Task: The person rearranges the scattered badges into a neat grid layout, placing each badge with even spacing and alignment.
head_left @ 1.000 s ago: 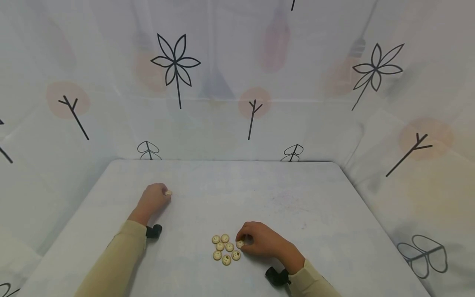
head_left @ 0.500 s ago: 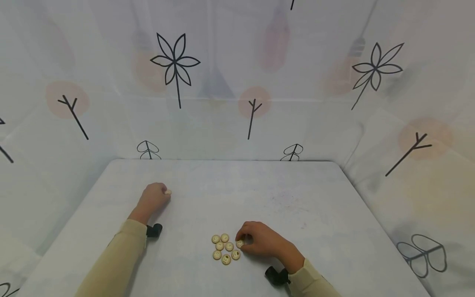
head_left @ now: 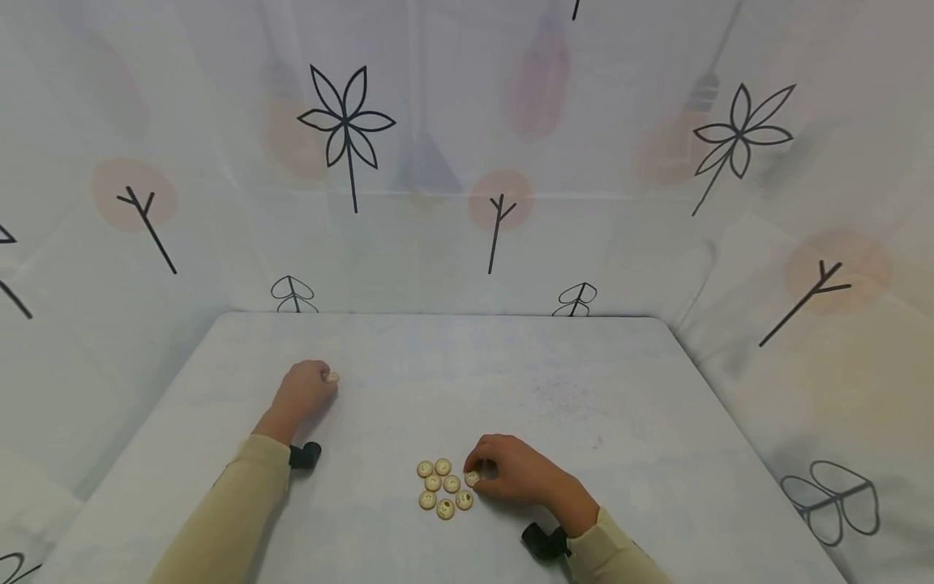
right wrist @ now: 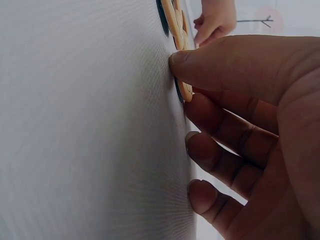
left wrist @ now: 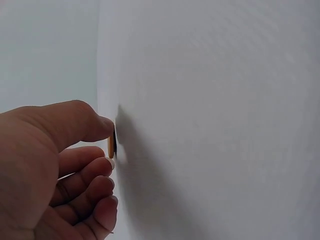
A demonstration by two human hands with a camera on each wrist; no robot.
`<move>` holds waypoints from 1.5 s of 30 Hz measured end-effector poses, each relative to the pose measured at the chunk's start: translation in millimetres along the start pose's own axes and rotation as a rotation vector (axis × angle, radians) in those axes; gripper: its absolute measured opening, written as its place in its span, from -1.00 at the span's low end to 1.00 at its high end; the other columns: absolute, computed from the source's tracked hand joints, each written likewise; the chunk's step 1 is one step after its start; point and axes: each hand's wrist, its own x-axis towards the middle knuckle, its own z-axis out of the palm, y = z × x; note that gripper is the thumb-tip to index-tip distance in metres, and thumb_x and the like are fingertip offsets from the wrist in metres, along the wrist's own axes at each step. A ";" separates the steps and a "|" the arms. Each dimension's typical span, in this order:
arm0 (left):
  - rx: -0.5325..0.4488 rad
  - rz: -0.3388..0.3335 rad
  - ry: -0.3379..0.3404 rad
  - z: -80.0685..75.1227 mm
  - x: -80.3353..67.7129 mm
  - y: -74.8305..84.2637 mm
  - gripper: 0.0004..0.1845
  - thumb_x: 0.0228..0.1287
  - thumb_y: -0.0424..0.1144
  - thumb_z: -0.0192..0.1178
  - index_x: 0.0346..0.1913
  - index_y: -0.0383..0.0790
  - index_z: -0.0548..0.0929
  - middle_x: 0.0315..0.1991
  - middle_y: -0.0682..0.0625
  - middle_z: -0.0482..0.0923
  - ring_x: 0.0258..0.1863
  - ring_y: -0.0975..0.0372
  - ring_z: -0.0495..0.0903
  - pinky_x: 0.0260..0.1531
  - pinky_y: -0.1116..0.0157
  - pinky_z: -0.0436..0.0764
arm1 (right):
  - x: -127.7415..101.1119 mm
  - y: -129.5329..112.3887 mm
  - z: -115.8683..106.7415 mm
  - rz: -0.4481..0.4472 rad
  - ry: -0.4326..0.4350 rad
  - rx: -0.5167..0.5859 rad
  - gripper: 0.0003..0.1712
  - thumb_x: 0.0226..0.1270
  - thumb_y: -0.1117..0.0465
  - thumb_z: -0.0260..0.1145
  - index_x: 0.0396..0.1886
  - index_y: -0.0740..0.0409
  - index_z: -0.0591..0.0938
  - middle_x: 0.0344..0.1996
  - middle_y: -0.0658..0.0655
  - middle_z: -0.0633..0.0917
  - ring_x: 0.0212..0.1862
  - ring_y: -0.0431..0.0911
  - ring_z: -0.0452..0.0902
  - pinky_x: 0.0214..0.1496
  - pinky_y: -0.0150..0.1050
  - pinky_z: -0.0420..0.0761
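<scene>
Far left on the table, my left hand (head_left: pixel 304 385) pinches a small pale round wooden button (head_left: pixel 332 377) between thumb and fingers. Its edge shows as a thin tan disc, a wooden button (left wrist: pixel 111 144), standing close to the surface in the left wrist view. At the front middle, my right hand (head_left: pixel 514 469) holds another wooden button (head_left: pixel 472 478) by its rim with thumb and fingertips. That one lies flat at the right side of a loose cluster of several like buttons (head_left: pixel 445 509), some bearing dark spots. My right thumb (right wrist: pixel 215 67) partly covers the held button in the right wrist view.
A white table (head_left: pixel 627 405) spreads under both hands. Behind and beside it hangs a pale cloth (head_left: pixel 423 251) printed with flowers and twigs. Black wrist cameras sit at the left wrist (head_left: pixel 305 456) and right wrist (head_left: pixel 543 542).
</scene>
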 end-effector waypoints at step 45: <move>0.083 0.099 -0.061 12.2 -40.2 56.5 -0.58 0.24 -0.09 0.19 0.11 -0.21 0.58 0.03 -0.16 0.57 0.02 -0.01 0.56 0.05 -0.02 0.53 | -2.1 0.3 -0.7 -0.010 0.000 -0.001 -0.82 0.21 0.12 0.36 -0.17 -0.17 0.69 -0.26 -0.28 0.58 -0.23 -0.38 0.42 -0.09 -0.38 0.51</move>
